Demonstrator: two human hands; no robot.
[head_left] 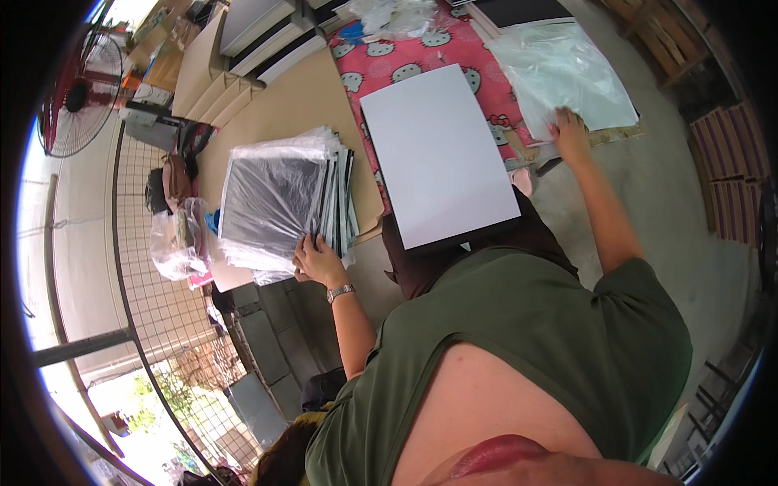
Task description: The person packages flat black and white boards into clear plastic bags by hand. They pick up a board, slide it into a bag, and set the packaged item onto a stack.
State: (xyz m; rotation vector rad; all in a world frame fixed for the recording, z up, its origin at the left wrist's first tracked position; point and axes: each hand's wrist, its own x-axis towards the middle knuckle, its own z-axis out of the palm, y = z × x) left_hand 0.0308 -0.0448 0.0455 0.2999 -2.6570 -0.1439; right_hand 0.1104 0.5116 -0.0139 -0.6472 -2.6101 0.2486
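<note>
My left hand [319, 261] lies at the near right corner of a stack of dark flat sheets in clear plastic sleeves [271, 194]; its fingers are stretched over the edge and apart. On the right, my right hand [570, 130] touches the near edge of a pile of clear plastic bags [567, 77], fingers spread on the film, their tips partly hard to make out. Between the hands, a white rectangular sheet [442, 154] rests on a black-edged board, its near end over my lap. Neither hand touches this sheet.
Brown cardboard [324, 97] lies under the sleeved stack. A pink patterned cloth [405, 57] covers the middle of the table. Thick stacks of boards [267, 40] stand at the far left. A fan [79, 95] and wire grid [154, 243] are on the left; bundled cartons [729, 174] are far right.
</note>
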